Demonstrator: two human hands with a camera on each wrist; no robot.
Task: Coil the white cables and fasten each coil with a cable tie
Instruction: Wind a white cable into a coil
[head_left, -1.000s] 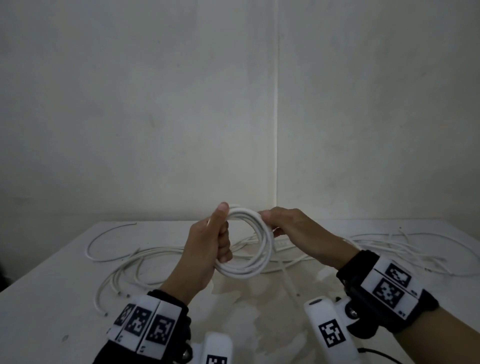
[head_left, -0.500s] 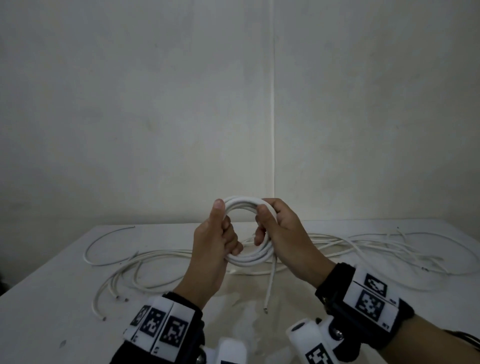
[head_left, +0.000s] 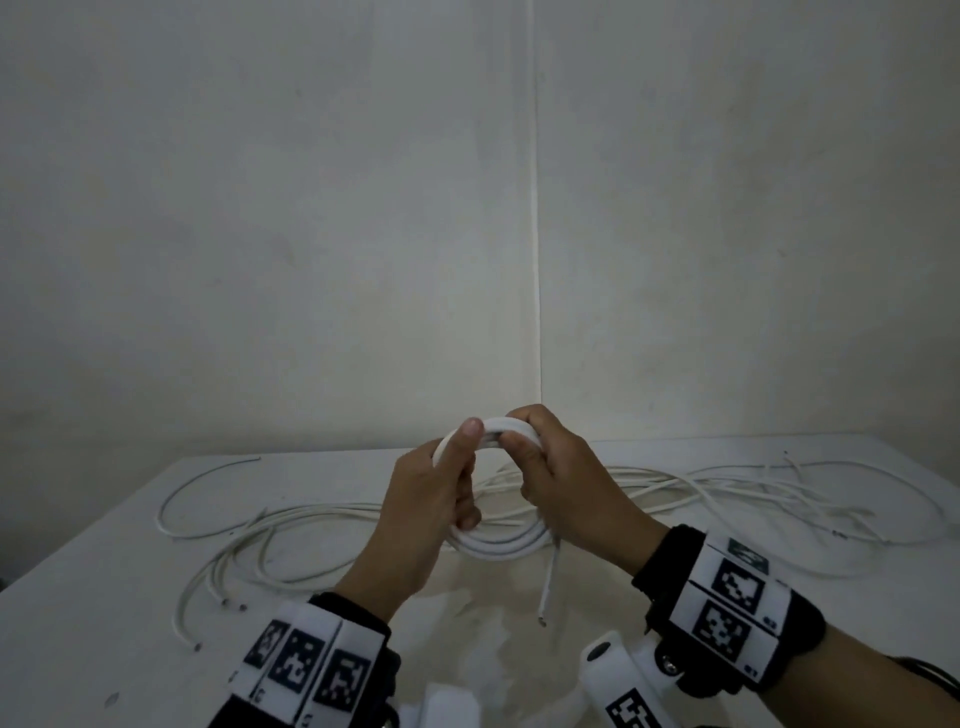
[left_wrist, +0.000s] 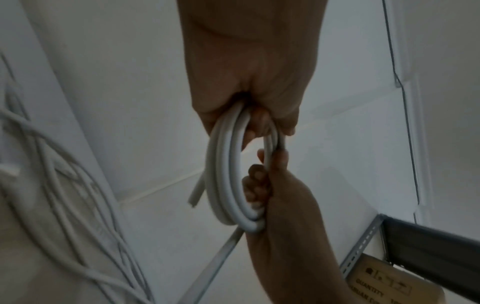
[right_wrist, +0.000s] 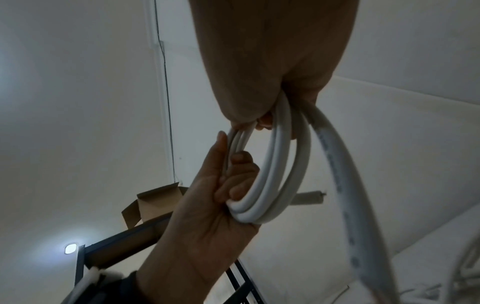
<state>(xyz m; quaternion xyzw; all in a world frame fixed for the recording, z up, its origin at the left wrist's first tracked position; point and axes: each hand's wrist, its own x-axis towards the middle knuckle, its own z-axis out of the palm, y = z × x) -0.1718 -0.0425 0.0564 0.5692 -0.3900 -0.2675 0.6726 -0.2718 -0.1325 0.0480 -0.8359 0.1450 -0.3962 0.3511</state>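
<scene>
Cardboard box (left_wrist: 384, 286), bottom right of the left wrist view, under a grey metal shelf rail (left_wrist: 431, 236): printed word "QUANTITY" legible; a second line beneath it too blurred to read; small boxed handling symbols above, not legible.

Wrist bands (head_left: 727, 603), head view: square black-and-white coded markers; tiny characters at their corners too small to read.

Loose cable end (right_wrist: 337, 164), right wrist view: a row of grey printed marks, blurred, unreadable.

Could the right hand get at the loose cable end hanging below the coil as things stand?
Probably yes, but not freely: the right hand grips the coil beside the left hand, and the loose end hangs unobstructed just below it. It must let go first.
</scene>
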